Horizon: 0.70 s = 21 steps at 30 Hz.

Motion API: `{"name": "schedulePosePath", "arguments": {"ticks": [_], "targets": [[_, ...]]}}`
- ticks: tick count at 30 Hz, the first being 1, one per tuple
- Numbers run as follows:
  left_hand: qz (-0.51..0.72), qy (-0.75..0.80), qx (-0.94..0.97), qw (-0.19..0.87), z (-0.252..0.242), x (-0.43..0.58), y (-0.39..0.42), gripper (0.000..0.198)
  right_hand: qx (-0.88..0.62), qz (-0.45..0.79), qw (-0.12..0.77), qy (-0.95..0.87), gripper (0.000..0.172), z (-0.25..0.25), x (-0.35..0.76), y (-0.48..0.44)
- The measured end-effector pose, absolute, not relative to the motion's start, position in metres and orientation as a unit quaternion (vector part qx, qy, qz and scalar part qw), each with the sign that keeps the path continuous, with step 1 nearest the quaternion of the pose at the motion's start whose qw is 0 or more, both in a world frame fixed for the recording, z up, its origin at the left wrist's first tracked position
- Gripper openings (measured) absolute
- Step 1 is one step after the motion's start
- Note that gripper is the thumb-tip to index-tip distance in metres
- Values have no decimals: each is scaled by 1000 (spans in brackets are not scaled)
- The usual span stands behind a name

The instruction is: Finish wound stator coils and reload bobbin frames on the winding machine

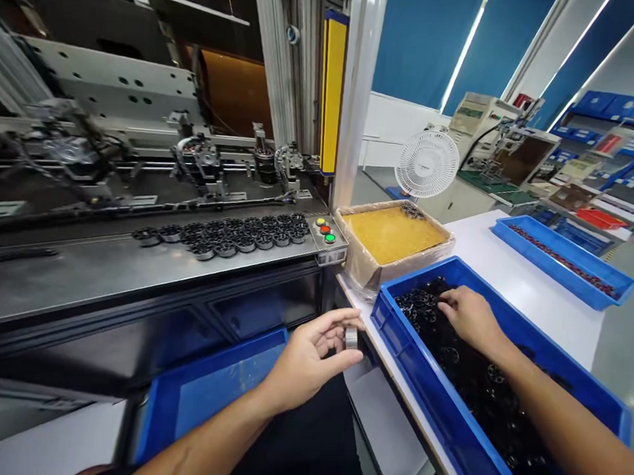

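My left hand [317, 353] is closed round a small round part with a shiny metal rim [351, 337], held between thumb and fingers in front of the blue bin. Inside that long blue bin [421, 379], my right hand [468, 317] reaches down to a heap of black round parts [423, 306]. Its fingers are pinched together at the heap, and what they hold, if anything, is hidden. Similar black parts with metal rims [226, 247] stand in rows on the steel machine ledge [92, 269] to the left.
A button box [331, 255] sits at the ledge's right end. Beside it stands a plastic-lined carton [366, 270] with a yellow surface inside. A blue tray of reddish parts [565, 266], a white fan [428, 164] and a lower blue bin [220, 375] are around.
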<state>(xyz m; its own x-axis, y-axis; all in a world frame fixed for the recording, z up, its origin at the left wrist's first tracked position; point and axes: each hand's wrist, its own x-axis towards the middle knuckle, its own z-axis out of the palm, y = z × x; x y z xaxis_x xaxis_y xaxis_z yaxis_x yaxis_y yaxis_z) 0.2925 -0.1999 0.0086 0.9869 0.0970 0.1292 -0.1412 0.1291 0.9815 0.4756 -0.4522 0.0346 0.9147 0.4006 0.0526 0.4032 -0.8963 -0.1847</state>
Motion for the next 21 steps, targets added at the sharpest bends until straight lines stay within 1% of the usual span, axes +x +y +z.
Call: {"name": "schedulePosePath", "arguments": {"ticks": [2, 3, 4, 6, 8, 11, 14, 17, 21], "targets": [[57, -35, 640, 765, 10, 296, -206, 38, -946, -32, 175, -272, 14, 46, 437, -447], [47, -43, 633, 771, 10, 296, -209, 37, -896, -82, 280, -334, 13, 49, 417, -443], [40, -47, 627, 777, 10, 296, -213, 38, -837, -120, 358, -397, 13, 49, 399, -438], [37, -43, 623, 780, 10, 296, -221, 42, -739, -165, 426, -495, 16, 43, 373, -429], [42, -41, 630, 775, 9, 295, -229, 47, -699, -178, 434, -539, 15, 34, 362, -424], [41, -60, 639, 766, 8, 295, -240, 52, -692, -186, 427, -551, 11, 23, 361, -423], [48, -78, 632, 770, 9, 295, -246, 53, -687, -197, 407, -569, 5, 18, 364, -426], [68, -92, 621, 775, 11, 295, -247, 54, -681, -200, 405, -576, 9, 20, 364, -427], [62, -77, 608, 788, 13, 294, -246, 54, -691, -222, 405, -555, 23, 27, 366, -429]]}}
